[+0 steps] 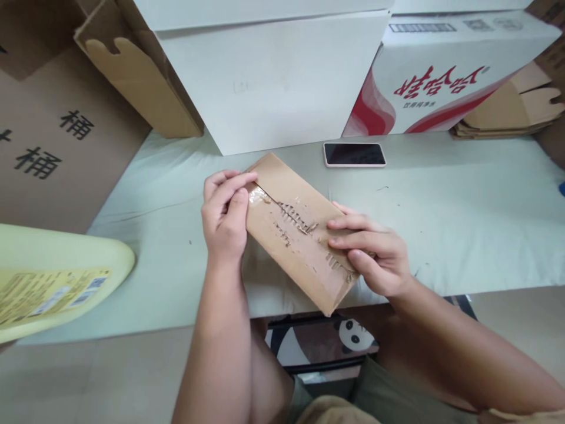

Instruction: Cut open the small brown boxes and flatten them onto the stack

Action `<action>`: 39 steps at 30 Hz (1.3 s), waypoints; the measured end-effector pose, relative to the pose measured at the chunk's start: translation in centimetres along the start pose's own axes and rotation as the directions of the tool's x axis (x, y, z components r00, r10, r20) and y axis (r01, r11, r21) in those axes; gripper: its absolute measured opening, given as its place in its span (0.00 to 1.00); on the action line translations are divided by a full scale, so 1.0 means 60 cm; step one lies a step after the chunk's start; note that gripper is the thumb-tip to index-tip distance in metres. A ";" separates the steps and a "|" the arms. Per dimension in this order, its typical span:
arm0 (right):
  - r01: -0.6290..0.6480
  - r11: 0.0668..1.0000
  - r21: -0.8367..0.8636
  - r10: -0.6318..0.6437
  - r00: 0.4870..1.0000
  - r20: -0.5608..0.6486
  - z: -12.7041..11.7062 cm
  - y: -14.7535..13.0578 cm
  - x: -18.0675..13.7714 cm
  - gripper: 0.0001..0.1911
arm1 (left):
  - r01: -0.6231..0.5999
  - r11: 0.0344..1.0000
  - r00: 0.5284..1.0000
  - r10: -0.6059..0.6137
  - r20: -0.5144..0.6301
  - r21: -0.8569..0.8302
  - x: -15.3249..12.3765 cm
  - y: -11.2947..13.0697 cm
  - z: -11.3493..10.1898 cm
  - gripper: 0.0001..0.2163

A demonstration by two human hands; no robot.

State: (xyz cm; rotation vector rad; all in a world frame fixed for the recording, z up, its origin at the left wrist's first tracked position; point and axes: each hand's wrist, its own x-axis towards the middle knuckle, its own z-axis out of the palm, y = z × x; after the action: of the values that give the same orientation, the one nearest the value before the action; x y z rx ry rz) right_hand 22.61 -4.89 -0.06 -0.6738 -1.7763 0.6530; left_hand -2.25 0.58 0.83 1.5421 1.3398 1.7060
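A brown cardboard box (282, 235), flat and oblong, lies slantwise between my two hands above the near half of the table. Its upper face has a seam down the middle, with torn, ragged patches and a bit of shiny clear tape at the far left end. My left hand (227, 212) grips the far left corner, fingers bent over the edge and thumb close to the tape. On the near right end rests my right hand (371, 247), fingers on the top face. Its grip beneath the box is hidden.
Beyond the box lies a phone (355, 154). White cartons (282, 82) and a red-and-white carton (432, 88) line the back. Folded cardboard (503, 112) sits at right, a large brown carton (57, 141) at left. A yellow bottle (57, 277) intrudes at the left edge.
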 end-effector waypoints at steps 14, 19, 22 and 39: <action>0.007 1.000 -0.004 -0.007 1.000 0.001 -0.003 -0.001 0.002 0.16 | -0.006 0.986 0.999 -0.001 0.044 0.165 0.002 -0.007 -0.008 0.12; -0.013 0.998 0.055 0.015 0.999 -0.032 0.001 0.004 0.000 0.17 | -0.030 0.983 0.998 0.019 0.064 0.182 0.004 -0.009 -0.015 0.12; -0.033 0.998 0.058 0.034 0.999 -0.030 0.000 0.004 0.000 0.15 | -0.023 0.980 0.998 0.012 0.059 0.197 0.005 -0.009 -0.016 0.12; -0.443 0.878 0.183 0.466 0.878 -0.109 -0.006 0.037 -0.026 0.30 | 0.097 0.994 0.980 -0.085 -0.180 0.058 0.013 -0.013 -0.032 0.12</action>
State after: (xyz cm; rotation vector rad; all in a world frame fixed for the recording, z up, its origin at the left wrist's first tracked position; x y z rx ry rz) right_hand 23.64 -4.41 -2.56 -1.0228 -1.4151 1.0186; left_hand -4.42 0.94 0.73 1.3669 1.5458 1.7927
